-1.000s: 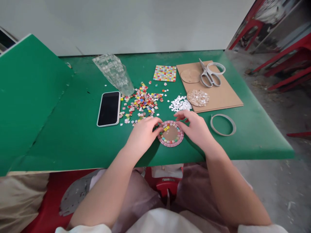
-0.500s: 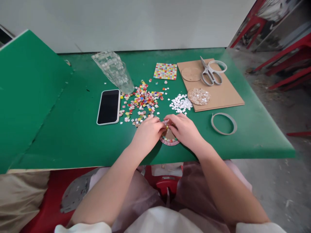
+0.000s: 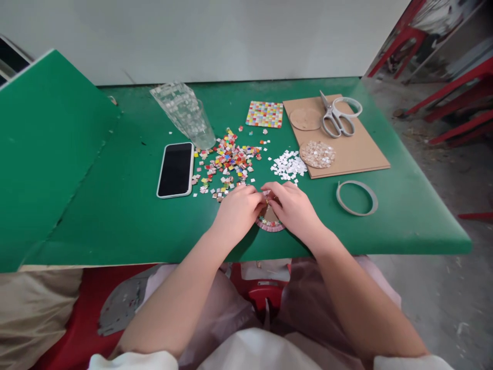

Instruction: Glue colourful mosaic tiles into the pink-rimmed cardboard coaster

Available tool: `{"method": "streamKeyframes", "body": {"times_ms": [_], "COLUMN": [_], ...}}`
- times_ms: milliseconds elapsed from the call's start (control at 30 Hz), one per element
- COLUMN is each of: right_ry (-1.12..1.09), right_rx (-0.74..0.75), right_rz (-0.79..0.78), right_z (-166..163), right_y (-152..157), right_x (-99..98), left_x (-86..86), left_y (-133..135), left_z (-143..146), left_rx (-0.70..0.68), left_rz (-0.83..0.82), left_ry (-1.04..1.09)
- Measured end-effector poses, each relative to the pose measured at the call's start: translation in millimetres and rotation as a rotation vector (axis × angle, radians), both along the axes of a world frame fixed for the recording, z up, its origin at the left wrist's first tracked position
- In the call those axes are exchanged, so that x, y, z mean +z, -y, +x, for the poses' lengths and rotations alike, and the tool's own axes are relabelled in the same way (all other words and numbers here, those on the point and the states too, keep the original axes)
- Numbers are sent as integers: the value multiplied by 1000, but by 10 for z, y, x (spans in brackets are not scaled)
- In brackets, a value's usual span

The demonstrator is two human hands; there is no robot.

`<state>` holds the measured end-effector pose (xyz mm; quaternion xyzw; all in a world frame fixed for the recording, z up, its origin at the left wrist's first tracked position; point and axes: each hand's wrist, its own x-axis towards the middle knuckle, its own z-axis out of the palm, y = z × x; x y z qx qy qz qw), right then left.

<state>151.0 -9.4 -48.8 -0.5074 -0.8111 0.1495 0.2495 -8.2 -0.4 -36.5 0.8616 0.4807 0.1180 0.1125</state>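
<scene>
A round brown coaster lies near the table's front edge, partly hidden by my hands. Pink tiles line its rim, and inside them runs a row of small coloured pieces. Over its far part, the fingertips of both hands come together in a pinch. My left hand comes from the left and my right hand from the right, both closed around a tiny yellow mosaic tile that shows only faintly between them. Just beyond lie a pile of coloured mosaic tiles and a smaller heap of white tiles.
Left of the pile are a phone and a clear cup with a bag of tiles. At the back lies a mosaic square. Brown boards carry scissors; a tape roll lies in front.
The whole view has shifted slightly to the right. Both hands stay pinched over the coaster, and the yellow tile between the fingertips shows less than before.
</scene>
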Motion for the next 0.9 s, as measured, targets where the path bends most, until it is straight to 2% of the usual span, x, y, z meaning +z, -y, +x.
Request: {"method": "streamKeyframes", "body": {"times_ms": [333, 467, 533, 633, 700, 767, 900], "right_ry": [31, 11, -23, -71, -86, -93, -98], "right_rx": [-8, 9, 1, -39, -69, -74, -27], "right_rz": [9, 28, 48, 38, 11, -7, -29], "right_z": [-4, 14, 35, 72, 86, 83, 42], "right_y": [16, 35, 41, 39, 33, 30, 27], "right_x": [12, 29, 52, 81, 85, 77, 65], "left_x": [35, 107, 168, 242, 250, 224, 136], "left_y": [29, -9, -63, -157, -204, -225, -218], "left_z": [41, -74, -238, -540, -692, -758, -701], "left_rx": [13, -19, 47, 296, 395, 409, 314], "left_rz": [5, -47, -24, 63, 48, 1, 2], "left_ry": [-38, 21, 85, 104, 46, -40, -102]}}
